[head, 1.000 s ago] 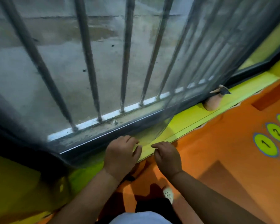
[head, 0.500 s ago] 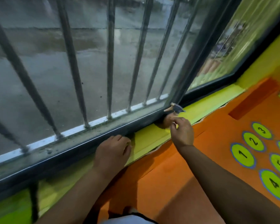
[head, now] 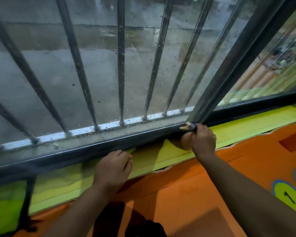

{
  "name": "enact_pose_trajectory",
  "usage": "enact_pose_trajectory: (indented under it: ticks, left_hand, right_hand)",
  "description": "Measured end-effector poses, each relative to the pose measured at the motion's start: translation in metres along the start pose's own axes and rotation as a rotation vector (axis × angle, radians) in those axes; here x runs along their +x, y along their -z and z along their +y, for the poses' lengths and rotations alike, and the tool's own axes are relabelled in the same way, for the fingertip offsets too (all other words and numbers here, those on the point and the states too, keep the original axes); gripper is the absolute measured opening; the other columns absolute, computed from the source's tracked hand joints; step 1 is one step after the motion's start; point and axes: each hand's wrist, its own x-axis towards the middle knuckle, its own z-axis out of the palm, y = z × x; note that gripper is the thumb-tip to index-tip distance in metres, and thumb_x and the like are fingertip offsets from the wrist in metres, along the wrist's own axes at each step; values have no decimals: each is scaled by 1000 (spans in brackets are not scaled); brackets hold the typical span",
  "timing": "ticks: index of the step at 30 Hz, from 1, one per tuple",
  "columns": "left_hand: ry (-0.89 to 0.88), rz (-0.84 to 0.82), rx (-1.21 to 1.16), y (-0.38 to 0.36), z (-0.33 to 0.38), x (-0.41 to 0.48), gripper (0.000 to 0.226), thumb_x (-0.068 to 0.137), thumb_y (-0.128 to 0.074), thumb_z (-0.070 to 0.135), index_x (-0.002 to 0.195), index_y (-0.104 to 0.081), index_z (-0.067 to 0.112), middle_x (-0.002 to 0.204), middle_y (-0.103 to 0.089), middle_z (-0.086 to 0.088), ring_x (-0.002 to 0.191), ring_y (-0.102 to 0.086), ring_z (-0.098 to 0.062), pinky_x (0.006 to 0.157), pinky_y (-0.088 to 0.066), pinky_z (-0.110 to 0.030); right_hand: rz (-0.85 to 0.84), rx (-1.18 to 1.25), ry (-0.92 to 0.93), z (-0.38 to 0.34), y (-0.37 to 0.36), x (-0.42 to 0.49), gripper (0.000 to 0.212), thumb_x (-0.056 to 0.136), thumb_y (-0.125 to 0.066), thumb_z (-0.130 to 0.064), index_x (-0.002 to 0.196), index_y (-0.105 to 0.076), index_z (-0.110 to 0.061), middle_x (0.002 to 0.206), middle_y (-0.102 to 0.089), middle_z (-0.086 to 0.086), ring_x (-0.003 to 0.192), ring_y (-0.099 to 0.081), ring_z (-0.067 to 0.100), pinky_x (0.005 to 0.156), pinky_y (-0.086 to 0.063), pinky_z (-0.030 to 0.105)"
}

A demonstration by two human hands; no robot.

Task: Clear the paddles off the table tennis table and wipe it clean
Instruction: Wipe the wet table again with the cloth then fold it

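Gripping paddle now, right hand; left hand unmoved.

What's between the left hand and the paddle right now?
In the head view, only bare yellow-green sill, partly shadowed, lies between the left hand and the paddle, which the right hand grips.

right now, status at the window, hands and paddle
Right hand grips the paddle by its handle, at the window sill. Left hand rests on the green ledge, holding nothing. Window frame close above the handle; table not in view.
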Motion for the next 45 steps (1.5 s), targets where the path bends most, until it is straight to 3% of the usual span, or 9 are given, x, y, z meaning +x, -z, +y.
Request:
enact_pose_trajectory:
  ticks: [2,6,9,13,17,23,31,40,45]
  left_hand:
    - [29,9,1,6,-7,-6,34,83,-40,38,87,-69,21,75,-63,9,63,-58,-9,49,-31,-13]
    - [88,32,-14,20,-28,-23,36,82,-40,40,86,-70,21,76,-63,10,65,-59,-11,52,-22,-7]
    - [112,66,-30,34,-47,-37,35,82,-40,40,87,-70,21,77,-64,9,67,-60,-13,48,-26,-12]
    - [166,120,-28,58,-70,-63,20,79,-52,32,84,-69,22,75,-63,8,63,-59,-15,48,-22,-11]
    - [247,160,22,79,-97,-93,24,78,-48,34,79,-69,22,72,-64,6,57,-59,-20,45,-31,-19]
    - [326,217,61,100,-146,-140,31,78,-41,37,77,-68,21,72,-64,1,63,-63,-25,46,-45,-28]
    - [561,210,-38,125,-192,-185,12,88,-60,25,96,-68,23,93,-64,4,85,-61,-21,59,-37,-26]
    - [721,283,-49,146,-219,-223,16,89,-59,22,101,-68,20,98,-65,-1,82,-61,-24,59,-40,-29]
    - [769,325,-37,142,-208,-228,13,86,-62,19,97,-69,18,93,-66,-2,80,-62,-25,59,-41,-30]
  right_hand:
    - [84,-23,179,0,-7,-10,30,72,-46,-22,78,-67,-2,69,-60,19,62,-57,41,56,-41,39]
    - [143,13,366,-26,-9,-37,28,77,-48,-24,80,-70,-6,65,-62,13,57,-57,35,53,-41,37]
    - [168,81,468,-62,-10,-64,27,79,-49,-22,86,-72,-10,72,-66,7,61,-60,31,59,-43,36]
    - [-27,185,502,-132,-15,-104,22,71,-69,-13,91,-72,-19,80,-70,-2,69,-64,23,68,-47,37]
    - [-195,236,595,-204,-17,-145,23,76,-68,-14,97,-71,-22,89,-72,-5,78,-65,20,73,-43,37]
    - [-312,263,713,-284,-27,-191,42,83,-40,-30,108,-70,-15,99,-72,3,89,-64,26,81,-39,40]
    - [-373,154,757,-334,-41,-220,39,86,-45,-23,119,-66,-19,113,-68,5,106,-56,32,89,-32,39]
    - [-376,165,751,-363,-44,-225,34,93,-55,-16,126,-62,-20,123,-64,2,114,-53,25,93,-32,32]
    - [-441,187,868,-375,-50,-229,36,91,-60,-18,126,-62,-19,121,-65,5,116,-53,27,95,-33,32]
